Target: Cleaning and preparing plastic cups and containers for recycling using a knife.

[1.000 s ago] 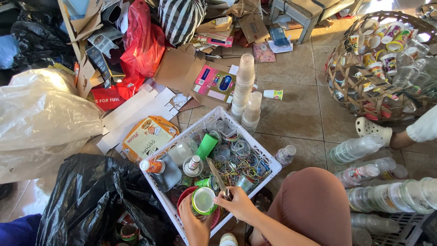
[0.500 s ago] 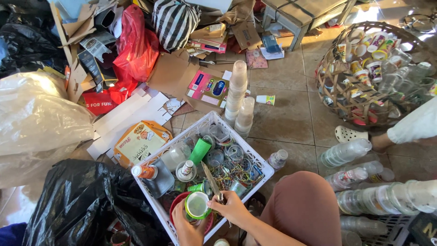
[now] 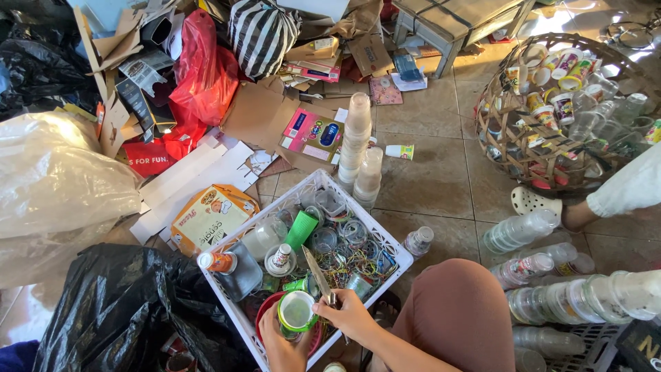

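My left hand [image 3: 284, 344] grips a green plastic cup [image 3: 297, 311] from below, its white mouth facing up. My right hand [image 3: 350, 318] holds a knife [image 3: 317, 274] by the handle, with the blade pointing up and away over the cup's rim. Both hands hover over the near corner of a white plastic crate [image 3: 394, 248] filled with cups, lids and tangled bands. A red bowl [image 3: 264, 318] lies under the cup inside the crate.
Black bag [image 3: 117, 310] and whitish bag [image 3: 55, 186] lie to the left. Stacked clear cups [image 3: 358, 141] stand beyond the crate, more stacks [image 3: 571, 289] lie at right. A woven basket [image 3: 544, 138] of cups sits far right beside another person's foot [image 3: 537, 203]. Cardboard litter fills the back.
The view has shifted slightly. My hands have stayed over the crate's near corner, with the knife still against the green cup.
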